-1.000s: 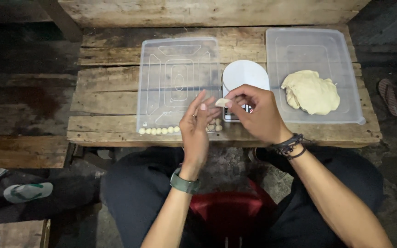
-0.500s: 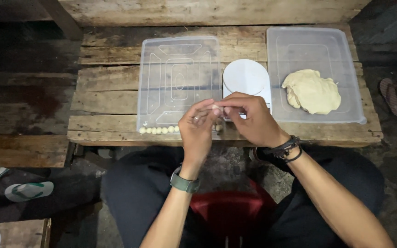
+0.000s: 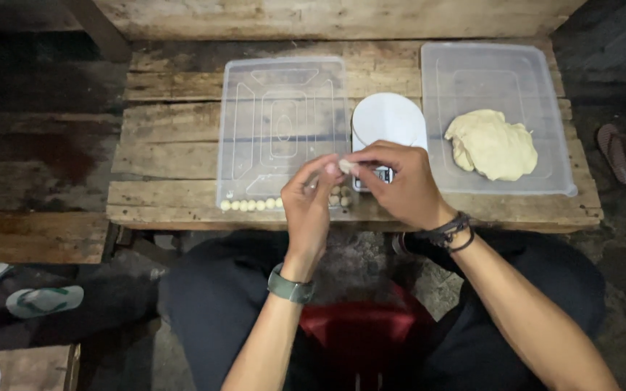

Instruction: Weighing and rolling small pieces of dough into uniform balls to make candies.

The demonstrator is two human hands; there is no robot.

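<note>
**K:** While the left hand (image 3: 308, 206) and right hand (image 3: 397, 185) are pressed together fingertip to fingertip, they pinch one small pale dough ball (image 3: 344, 166) between them, held just above the near edge of the clear rectangular plastic tray (image 3: 284, 94).

**R:** Grip risk?

**K:** Yes. Piece is tiny and looks soft. Too much squeeze likely flattens it; too little and it could drop past the rough wooden plank table (image 3: 168, 152) edge into the lap.

**R:** Row status?

**K:** Line of small pale dough balls (image 3: 251, 205) sits along the tray's near wall, close to the table edge. A wrist bump could scatter them or nudge the tray off.

**R:** Other hazards?

**K:** White round-topped kitchen scale (image 3: 387, 119) is partly under the right hand; a knock could shift it. Big lump of pale yellow dough (image 3: 492, 143) sits uncovered in the second clear plastic tray (image 3: 498, 65); I'd guess it may dry out.
</note>
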